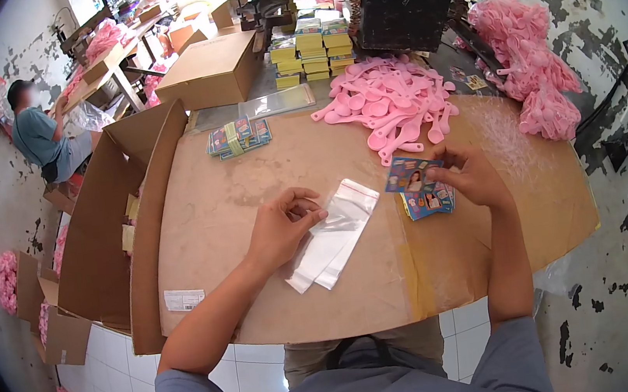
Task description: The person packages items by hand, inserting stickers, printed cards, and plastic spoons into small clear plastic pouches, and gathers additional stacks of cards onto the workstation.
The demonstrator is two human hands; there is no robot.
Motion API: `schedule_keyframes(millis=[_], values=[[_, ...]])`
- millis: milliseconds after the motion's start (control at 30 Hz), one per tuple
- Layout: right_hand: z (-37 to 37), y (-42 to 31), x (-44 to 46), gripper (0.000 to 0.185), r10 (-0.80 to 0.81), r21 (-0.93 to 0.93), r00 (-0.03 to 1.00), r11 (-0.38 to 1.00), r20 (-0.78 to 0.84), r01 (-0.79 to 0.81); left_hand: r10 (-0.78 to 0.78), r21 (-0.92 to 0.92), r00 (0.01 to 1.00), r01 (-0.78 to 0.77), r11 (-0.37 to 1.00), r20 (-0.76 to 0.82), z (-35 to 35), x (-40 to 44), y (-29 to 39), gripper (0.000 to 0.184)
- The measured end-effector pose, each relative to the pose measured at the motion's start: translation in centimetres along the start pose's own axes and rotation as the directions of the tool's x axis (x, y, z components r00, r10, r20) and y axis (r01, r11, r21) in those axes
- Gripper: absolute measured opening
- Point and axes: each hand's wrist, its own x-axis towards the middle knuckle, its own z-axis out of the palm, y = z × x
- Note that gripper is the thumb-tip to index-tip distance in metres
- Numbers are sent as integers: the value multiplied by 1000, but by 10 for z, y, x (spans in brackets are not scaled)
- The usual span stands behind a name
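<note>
My right hand (472, 175) pinches a blue printed card (410, 175) between thumb and fingers. It is just above a small stack of similar cards (431, 203) lying on the cardboard-covered table. My left hand (282, 225) has curled fingers, with the thumb and fingertips at the edge of a clear plastic bag (347, 211). That bag lies fanned over others at the table's middle. Whatever sits under the left fingertips is partly hidden.
Pink plastic spoons (388, 100) are heaped at the back right, near bagged spoons (528, 52). Banded card bundles (238, 138) lie back left, beside an open carton (109, 221). Card stacks (311, 43) stand behind. A person (39, 128) sits at far left.
</note>
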Motion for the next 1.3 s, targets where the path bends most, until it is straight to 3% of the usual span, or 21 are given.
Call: schedule_keyframes(millis=[33, 133, 233, 333, 433, 533, 633, 733, 833, 933, 1033, 1133, 1233, 1300], values=[[11, -3, 0, 19, -33, 155, 999, 988, 17, 30, -25, 5, 1000, 25, 1000, 19, 0, 0, 0, 22], [47, -1, -1, 18, -190, 243, 973, 958, 130, 154, 23, 134, 999, -27, 991, 31, 2, -1, -2, 20], [76, -8, 3, 16, -413, 175, 865, 910, 285, 377, 197, 179, 980, -198, 964, 21, 5, -2, -1, 17], [97, -9, -4, 14, -226, -3, 932, 972, 282, 237, 175, 60, 985, -174, 983, -11, 5, 1, -5, 16], [93, -27, -7, 19, -36, -186, 960, 978, 278, 90, 70, -229, 995, -84, 970, -69, 0, 11, -17, 19], [91, -17, -5, 20, -143, -97, 972, 982, 187, 164, 86, -488, 996, -70, 870, 11, -11, 11, -5, 22], [92, -7, 2, 23, 27, 23, 1000, 999, 16, -27, 112, -516, 990, -51, 855, 88, -18, 6, 2, 28], [96, -10, 7, 24, -49, 440, 989, 892, -137, 105, 74, -446, 986, -1, 895, 148, -14, 2, 11, 31], [96, -10, 9, 25, -84, 487, 958, 847, -273, 214, 130, -408, 982, -65, 911, 135, -3, -1, 4, 35], [96, -9, 6, 24, -180, 412, 951, 869, -253, 274, 110, -349, 981, -48, 936, 159, 1, -3, 3, 40], [91, -7, 3, 28, -248, 225, 959, 935, -134, 273, 76, -381, 983, -6, 925, 168, 4, -9, 11, 43], [89, -13, 1, 30, -378, -115, 926, 920, -14, 374, 98, -281, 971, -34, 959, 217, 6, -12, 12, 44], [103, -24, -6, 33, -247, 29, 969, 969, 29, 246, 198, -146, 949, -166, 975, 245, 10, -14, 7, 40], [115, -25, -8, 34, -194, 174, 979, 964, -60, 202, 213, -175, 946, -173, 969, 245, 14, -17, 4, 42]])
